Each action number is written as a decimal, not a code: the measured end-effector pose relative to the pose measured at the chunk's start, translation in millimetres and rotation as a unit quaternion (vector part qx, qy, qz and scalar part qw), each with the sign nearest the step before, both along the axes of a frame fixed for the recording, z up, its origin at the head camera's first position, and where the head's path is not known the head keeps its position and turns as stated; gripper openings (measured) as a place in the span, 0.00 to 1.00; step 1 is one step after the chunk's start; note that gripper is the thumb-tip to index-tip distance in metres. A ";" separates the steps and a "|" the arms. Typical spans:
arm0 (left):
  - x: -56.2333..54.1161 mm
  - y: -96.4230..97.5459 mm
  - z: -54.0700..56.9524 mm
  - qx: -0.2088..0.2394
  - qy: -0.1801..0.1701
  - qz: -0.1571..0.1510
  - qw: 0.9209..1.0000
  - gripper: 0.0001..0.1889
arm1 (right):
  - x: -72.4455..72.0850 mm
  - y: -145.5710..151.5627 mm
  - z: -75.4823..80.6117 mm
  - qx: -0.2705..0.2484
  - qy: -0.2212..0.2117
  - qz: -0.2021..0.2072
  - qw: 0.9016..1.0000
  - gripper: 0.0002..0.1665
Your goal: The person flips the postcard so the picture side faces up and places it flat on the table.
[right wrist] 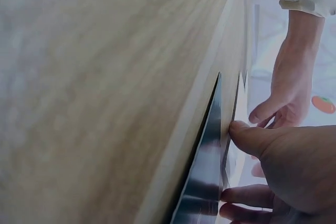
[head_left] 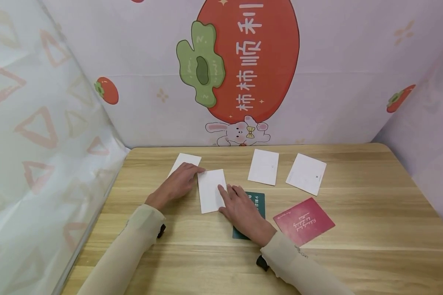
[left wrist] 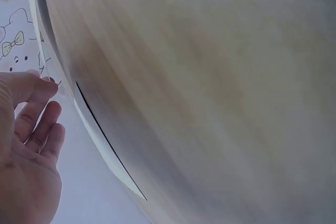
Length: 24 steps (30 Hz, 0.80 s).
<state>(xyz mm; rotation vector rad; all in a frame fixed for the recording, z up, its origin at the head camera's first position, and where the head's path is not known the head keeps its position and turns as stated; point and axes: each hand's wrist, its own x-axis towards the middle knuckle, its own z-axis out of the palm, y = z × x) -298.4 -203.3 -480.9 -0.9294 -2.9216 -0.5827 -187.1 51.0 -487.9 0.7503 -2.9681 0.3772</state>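
Observation:
A blank white card lies between the two hands. My left hand pinches its upper left corner between thumb and index finger. The right hand holds its lower right side, index fingertip on the face and thumb at the edge. The other right fingers lie over a teal card with white writing, partly covered by that hand. Behind the left hand a second white card shows only its upper part. In the right wrist view the thumb touches the white card's edge.
Two more white cards lie toward the back right of the wooden table. A pink card with white script is beside the right wrist. A printed cloth hangs behind the table.

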 end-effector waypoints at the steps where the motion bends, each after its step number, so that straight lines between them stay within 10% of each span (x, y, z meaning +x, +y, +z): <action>1: 0.2 -0.2 0.2 0.004 0.005 0.000 1.000 0.20 | 0.2 0.5 -0.1 -0.005 0.001 0.002 1.000 0.43; 24: 1.6 -0.5 1.5 0.028 0.018 -0.007 0.999 0.16 | 5.7 17.0 3.4 -0.096 -0.039 0.019 0.994 0.38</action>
